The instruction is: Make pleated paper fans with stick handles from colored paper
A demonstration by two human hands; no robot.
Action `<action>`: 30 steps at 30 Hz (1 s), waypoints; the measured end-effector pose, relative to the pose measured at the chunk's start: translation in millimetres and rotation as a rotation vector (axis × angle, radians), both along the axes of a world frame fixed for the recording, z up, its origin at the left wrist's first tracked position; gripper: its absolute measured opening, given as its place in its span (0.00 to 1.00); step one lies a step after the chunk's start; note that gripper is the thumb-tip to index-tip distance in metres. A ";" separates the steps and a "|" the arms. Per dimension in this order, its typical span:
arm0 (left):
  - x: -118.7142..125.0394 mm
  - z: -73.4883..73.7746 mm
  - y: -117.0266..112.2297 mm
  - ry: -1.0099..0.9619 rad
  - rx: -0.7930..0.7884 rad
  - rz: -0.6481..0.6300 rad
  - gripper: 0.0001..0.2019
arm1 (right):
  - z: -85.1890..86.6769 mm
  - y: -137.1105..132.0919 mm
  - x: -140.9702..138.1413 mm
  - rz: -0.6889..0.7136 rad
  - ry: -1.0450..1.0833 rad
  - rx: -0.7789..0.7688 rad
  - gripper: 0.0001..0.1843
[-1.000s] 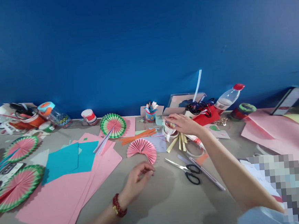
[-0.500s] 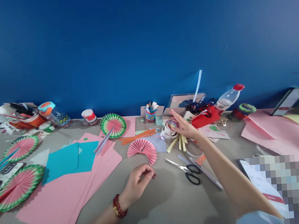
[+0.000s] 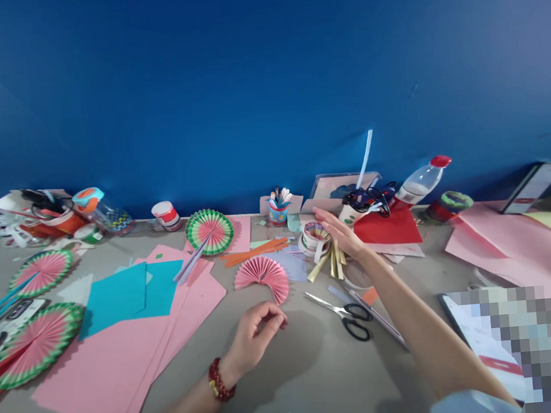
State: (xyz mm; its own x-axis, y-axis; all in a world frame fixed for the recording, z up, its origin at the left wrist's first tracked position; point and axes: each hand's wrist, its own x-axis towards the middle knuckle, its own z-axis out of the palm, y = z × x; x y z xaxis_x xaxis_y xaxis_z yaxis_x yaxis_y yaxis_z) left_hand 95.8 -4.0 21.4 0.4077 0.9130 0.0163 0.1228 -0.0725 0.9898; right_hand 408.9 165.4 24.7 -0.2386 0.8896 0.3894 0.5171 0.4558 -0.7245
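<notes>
My right hand (image 3: 342,233) reaches far across the table, flat and open, its fingers beside a stack of tape rolls (image 3: 314,235) and above several yellow paper strips (image 3: 330,262). It holds nothing. My left hand (image 3: 257,332) rests on the table nearer me with fingers loosely curled and nothing visible in them, a red bead bracelet at its wrist. Just beyond it lies a half-open pink pleated paper fan (image 3: 262,275). Black-handled scissors (image 3: 343,312) lie between my arms.
Pink paper sheets (image 3: 126,364) and a teal sheet (image 3: 124,293) cover the left. Pink-and-green paper rosettes (image 3: 209,231) (image 3: 35,343) lie around. A white bottle with a red cap (image 3: 419,185), red paper (image 3: 386,228), a pen cup (image 3: 276,211) and jars stand along the blue wall.
My right hand lifted off the tape rolls, opened flat and slid a little to the right and toward me. My left hand stayed put.
</notes>
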 end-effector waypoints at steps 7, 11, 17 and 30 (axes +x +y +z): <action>-0.2 -0.8 0.8 0.006 -0.005 -0.001 0.13 | 22.9 -46.2 -1.1 -0.130 -0.389 0.370 0.20; 1.7 -1.2 0.5 -0.002 -0.005 -0.010 0.13 | 20.0 -63.4 -10.8 -0.035 -0.590 0.362 0.13; 1.8 -1.4 -0.5 0.000 -0.006 -0.002 0.12 | 19.4 -48.3 -22.9 -0.238 -0.429 0.374 0.12; 1.7 -2.3 0.7 -0.001 -0.038 -0.032 0.11 | 44.9 -42.9 -41.6 -0.189 -0.989 0.222 0.09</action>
State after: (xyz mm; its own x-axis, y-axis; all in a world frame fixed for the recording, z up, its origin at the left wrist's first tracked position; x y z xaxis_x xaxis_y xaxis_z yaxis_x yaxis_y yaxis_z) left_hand 97.5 -3.4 19.0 0.4368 0.8994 -0.0177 0.1203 -0.0389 0.9920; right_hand 367.3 122.5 69.6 -0.4051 0.8781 0.2547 0.9134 0.3765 0.1548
